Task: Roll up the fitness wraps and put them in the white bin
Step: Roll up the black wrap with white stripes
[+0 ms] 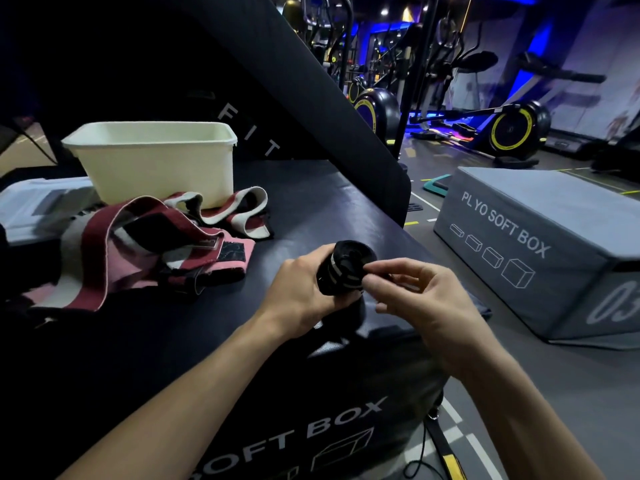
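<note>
Black vinyl, matte and slightly padded, covers the big box (311, 209) that serves as the work surface; white lettering runs along its near face. Everything below is placed relative to this box.

On the box's far left part stands the white bin (156, 161), rigid plastic, rectangular with rounded corners and a rolled rim, open at the top. What lies inside is hidden from here.

Just in front of the bin, on the box top, lies a loose heap of wraps (145, 244): woven elastic bands in maroon, pink, cream and black, flat and floppy, tangled over one another, one cream loop touching the bin's wall.

Above the box's near right edge, held off the surface, is the black wrap (343, 271), already a fat cylinder with thin pale stripes, a short tail hanging below.

Left hand (298, 296): fingers curled round the roll's body, gripping it. Right hand (415, 296): thumb and forefinger pinch the wrap's loose end at the roll's right side, other fingers relaxed and spread.

Judgement: the step is finishing this roll. Best done by keeping tension on the tail, edges aligned, pressing the closure flat before letting go, or the springy weave will likely unwind. Then across to the bin.
</note>
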Tool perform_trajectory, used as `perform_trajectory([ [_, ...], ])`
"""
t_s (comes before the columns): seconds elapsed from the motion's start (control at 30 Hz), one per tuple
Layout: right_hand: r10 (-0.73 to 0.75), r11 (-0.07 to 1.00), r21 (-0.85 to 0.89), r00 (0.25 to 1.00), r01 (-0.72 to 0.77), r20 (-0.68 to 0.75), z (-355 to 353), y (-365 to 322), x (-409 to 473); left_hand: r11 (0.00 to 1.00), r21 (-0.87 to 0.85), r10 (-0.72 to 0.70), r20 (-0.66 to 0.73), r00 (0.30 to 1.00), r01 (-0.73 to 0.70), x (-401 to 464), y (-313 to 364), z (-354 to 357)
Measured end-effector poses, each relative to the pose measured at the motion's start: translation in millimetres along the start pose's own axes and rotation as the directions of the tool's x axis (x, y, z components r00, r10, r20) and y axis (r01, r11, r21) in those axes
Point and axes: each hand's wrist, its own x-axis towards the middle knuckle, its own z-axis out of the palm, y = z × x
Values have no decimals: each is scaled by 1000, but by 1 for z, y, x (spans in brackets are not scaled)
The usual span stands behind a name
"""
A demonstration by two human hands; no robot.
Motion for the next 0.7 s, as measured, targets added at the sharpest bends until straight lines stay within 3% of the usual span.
perform_trajectory([
  [0.07,-58,971,-231,998,56,-2,-2,3,-2,1000,10,8,-3,1000,-8,0,0,0],
  [0.17,-216,797,-581,976,165,-19,1,12,-2,1000,2,5,7,1000,-5,0,-1,0],
  [0.3,-462,619,-690,884,375,66,-5,14,-2,1000,-6,5,9,1000,-5,0,0,0],
  [0.37,-506,639,-623,856,452,104,-6,11,-4,1000,-19,1,12,1000,-1,0,1,1],
  [0.5,-509,790,-361,858,496,65,-1,8,-2,1000,-5,10,19,1000,-10,-1,1,1],
  [0.63,-421,899,-148,906,411,-37,5,6,1,1000,8,15,20,1000,-15,-1,1,1],
  [0.7,-286,958,-21,954,285,-94,8,7,1,1000,11,18,15,1000,-18,0,0,2],
])
